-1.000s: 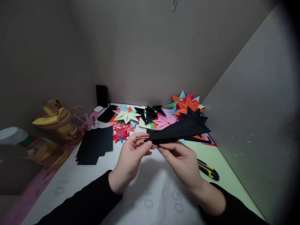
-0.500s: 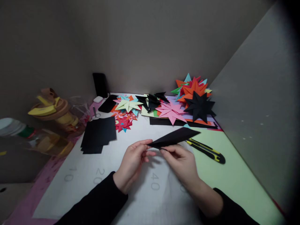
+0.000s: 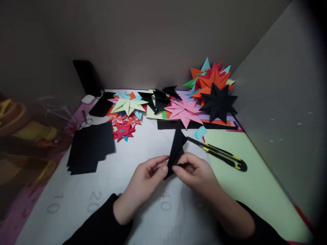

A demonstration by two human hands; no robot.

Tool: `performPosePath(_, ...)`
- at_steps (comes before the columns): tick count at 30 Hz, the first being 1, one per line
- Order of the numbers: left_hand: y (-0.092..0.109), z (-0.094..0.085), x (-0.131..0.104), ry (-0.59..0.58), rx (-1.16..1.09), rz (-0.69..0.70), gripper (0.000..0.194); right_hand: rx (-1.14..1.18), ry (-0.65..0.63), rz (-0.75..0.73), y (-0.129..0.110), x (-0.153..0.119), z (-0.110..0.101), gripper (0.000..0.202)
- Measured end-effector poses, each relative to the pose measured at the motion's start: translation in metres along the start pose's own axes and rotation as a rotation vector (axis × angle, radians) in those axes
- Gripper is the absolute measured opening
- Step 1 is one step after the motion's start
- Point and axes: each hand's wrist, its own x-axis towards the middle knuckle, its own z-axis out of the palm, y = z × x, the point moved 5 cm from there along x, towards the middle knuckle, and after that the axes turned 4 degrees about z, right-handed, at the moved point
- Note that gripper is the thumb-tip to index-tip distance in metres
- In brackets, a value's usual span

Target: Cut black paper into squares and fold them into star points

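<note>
Between my hands a folded piece of black paper stands with its narrow point up, above the white mat. My left hand pinches its lower left edge between thumb and fingers. At the lower right, my right hand grips a fold of the same paper, thumb in front. Some of the paper is hidden behind my fingers. A yellow and black utility knife lies right of my right hand, its tip close to the paper. Several black paper squares lie stacked to the left.
Folded paper stars and a taller pile of stars sit along the back wall. Small scissors, a phone and a white case lie at the back left. A pale green sheet covers the right side.
The black paper has turned from lying slanted to the right to pointing upward. Both hands are slightly lower, and my left hand now pinches it lower down. The camera view has shifted.
</note>
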Motion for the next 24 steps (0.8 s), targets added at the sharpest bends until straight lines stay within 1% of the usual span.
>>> performPosePath(2,-0.001,0.002,0.001,0.006,-0.068,0.004,0.036,0.008,-0.061,0.045,0.003,0.0,0.002,0.009)
performPosePath(3,-0.002,0.003,0.002,0.013,-0.095,0.0,0.038,0.022,-0.071,0.059,0.003,0.0,0.003,0.008)
performPosePath(9,-0.009,0.004,0.003,0.02,-0.127,-0.068,0.047,0.074,-0.014,0.048,0.005,0.004,-0.002,0.012)
performPosePath(15,-0.014,0.007,0.006,0.011,-0.118,-0.077,0.036,0.09,-0.081,0.079,0.01,0.006,0.001,0.012)
performPosePath(20,-0.021,0.011,0.004,-0.004,-0.14,-0.12,0.028,0.071,-0.067,0.074,0.013,0.008,0.0,0.009)
performPosePath(24,-0.02,0.016,0.003,-0.013,-0.164,-0.148,0.025,0.039,-0.036,0.049,0.013,0.01,-0.001,0.011)
